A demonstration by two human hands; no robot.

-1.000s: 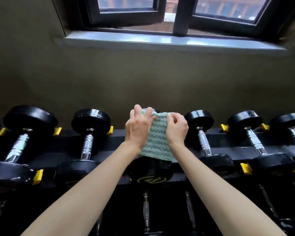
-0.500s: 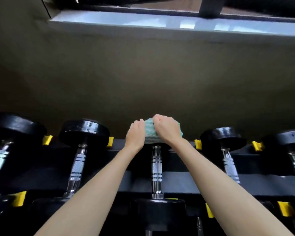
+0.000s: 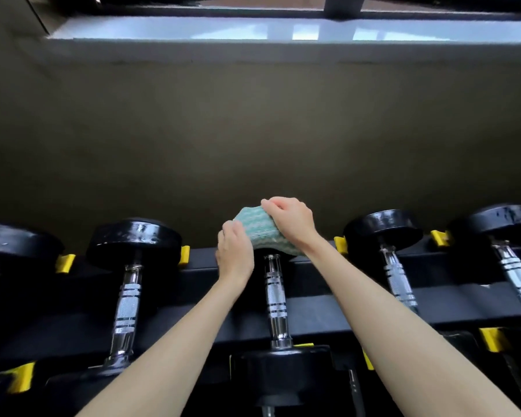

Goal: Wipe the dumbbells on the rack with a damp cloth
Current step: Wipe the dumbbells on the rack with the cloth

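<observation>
- Head view showed the cloth [image 3: 260,233], green with a pale wave pattern, bunched over the far head of the middle dumbbell [image 3: 275,296], which lay on the rack [image 3: 343,308] below a wall and a sill [image 3: 283,31].
- The right grip [image 3: 289,221] sat on top of the cloth with its fingers curled down over it, pressing it onto the head.
- The left grip [image 3: 235,254] was closed against the cloth's left edge, fingers tucked round the side of the head; how much cloth it held could not be told.
- Likely risk: with both grips pushing on one end, the dumbbell could roll or slide on its rails, since only small yellow stops [image 3: 183,254] sat beside the heads.
- A slip of that kind could trap fingers between the head and the rack, or knock the neighbour [image 3: 384,230] just to the right.
- Bunched as it was, the cloth probably touched only part of the head, so the far face might be missed.
- Damp left on the chrome handle could make it slippery to lift.
- No brand, weight mark or other writing could be read; the near head [image 3: 280,371] showed only a plain black rim.
</observation>
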